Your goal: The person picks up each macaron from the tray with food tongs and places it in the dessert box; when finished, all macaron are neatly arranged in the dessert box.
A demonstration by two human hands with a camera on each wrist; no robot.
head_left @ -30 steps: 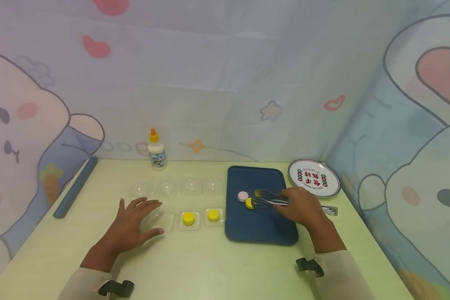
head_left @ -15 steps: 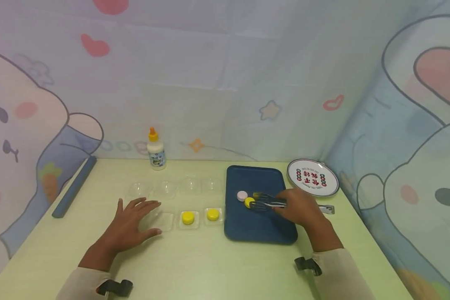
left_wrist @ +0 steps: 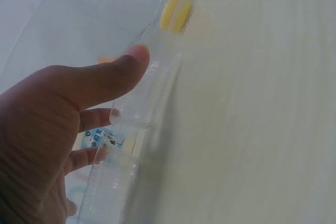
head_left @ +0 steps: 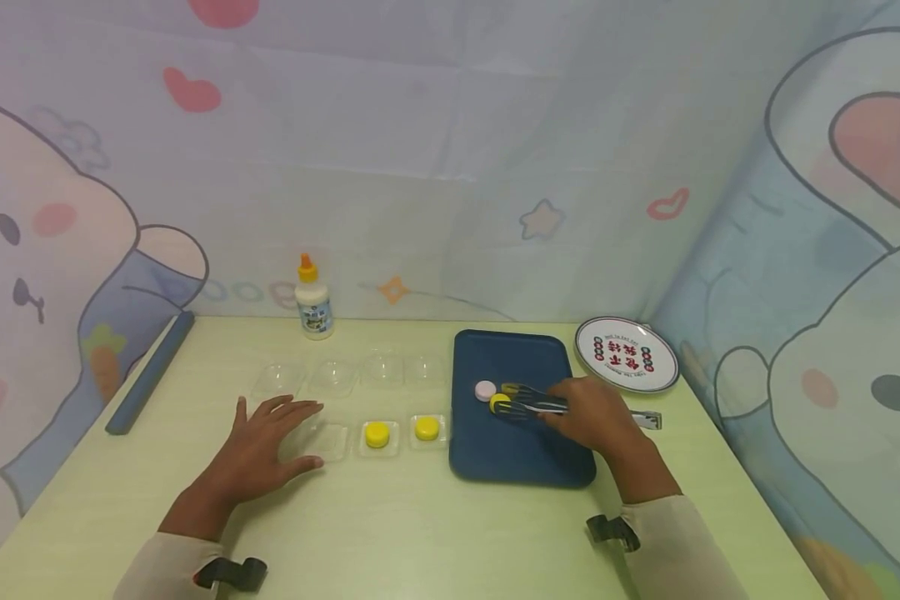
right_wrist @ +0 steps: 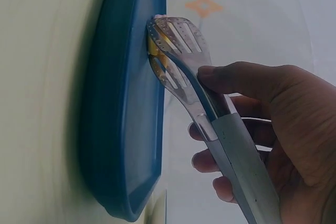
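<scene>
In the head view my right hand (head_left: 592, 412) grips metal serving tongs (head_left: 531, 407) over the dark blue tray (head_left: 525, 458). Slotted tong ends stand on either side of a yellow macaron-like round (head_left: 498, 402); a pink round (head_left: 485, 391) lies just beside it. The right wrist view shows thumb and fingers round the tongs' handle (right_wrist: 241, 161), partly hiding the yellow round (right_wrist: 153, 46). My left hand (head_left: 258, 450) is spread, thumb apart, beside a clear plastic box (head_left: 332, 442). Two more boxes hold yellow rounds (head_left: 377, 434), in a row toward the tray.
Several clear domed lids (head_left: 333, 377) line up behind the boxes. A white glue bottle (head_left: 314, 308) stands at the back, left of the middle. Right of the tray lies a printed plate (head_left: 627, 356). A blue-grey bar (head_left: 150, 375) runs along the left edge.
My right hand and the tongs have shifted slightly left, the tong ends now nearer together around the yellow round. The left hand stays in place.
</scene>
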